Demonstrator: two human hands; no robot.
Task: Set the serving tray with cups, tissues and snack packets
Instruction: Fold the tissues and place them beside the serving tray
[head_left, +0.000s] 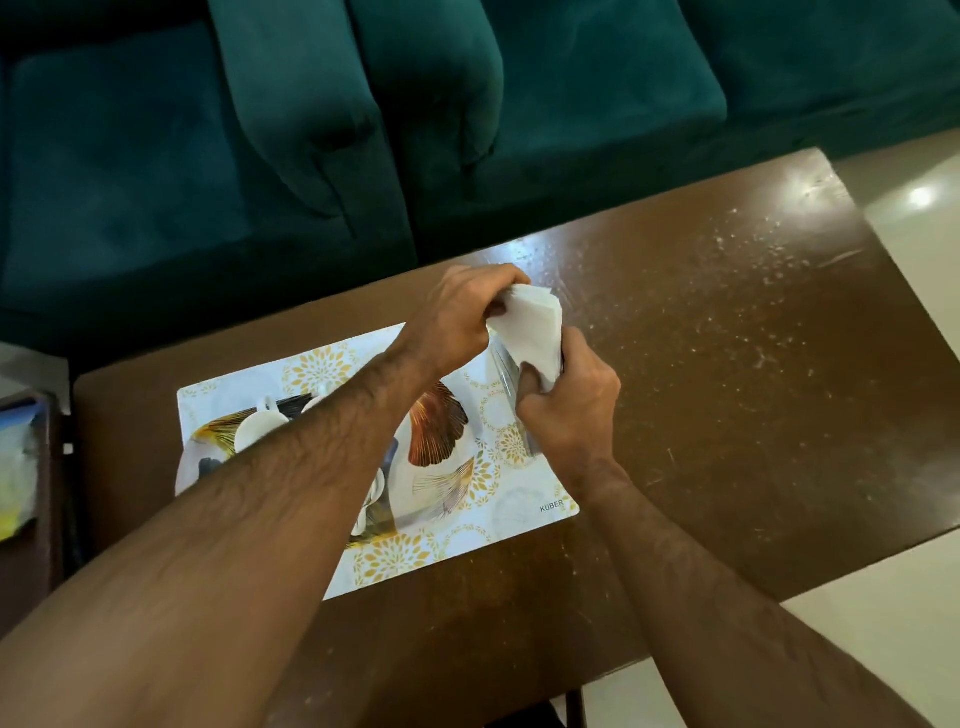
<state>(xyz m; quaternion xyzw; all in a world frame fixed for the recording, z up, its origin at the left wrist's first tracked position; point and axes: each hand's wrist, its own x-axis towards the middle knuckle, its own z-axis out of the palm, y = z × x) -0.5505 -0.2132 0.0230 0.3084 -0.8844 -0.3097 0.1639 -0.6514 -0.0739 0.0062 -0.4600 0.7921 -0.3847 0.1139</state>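
Observation:
A flat serving tray (524, 493) with gold flowers and a leaf print lies on the brown table. White cups (260, 426) stand on its left part, half hidden under my left forearm, and another white cup (375, 491) shows below the arm. A stack of white tissues (535, 332) sticks up out of a clear holder (506, 374) at the tray's far right edge. My left hand (457, 317) pinches the top of the tissues. My right hand (571, 410) grips the holder and the tissues' lower end.
The brown table (727, 338) is scratched and extends to the right of the tray. A dark green sofa (363, 130) runs along the far side. At the left edge a dark stand (26, 493) holds plastic packets (15, 467). Pale floor tiles (909, 197) show on the right.

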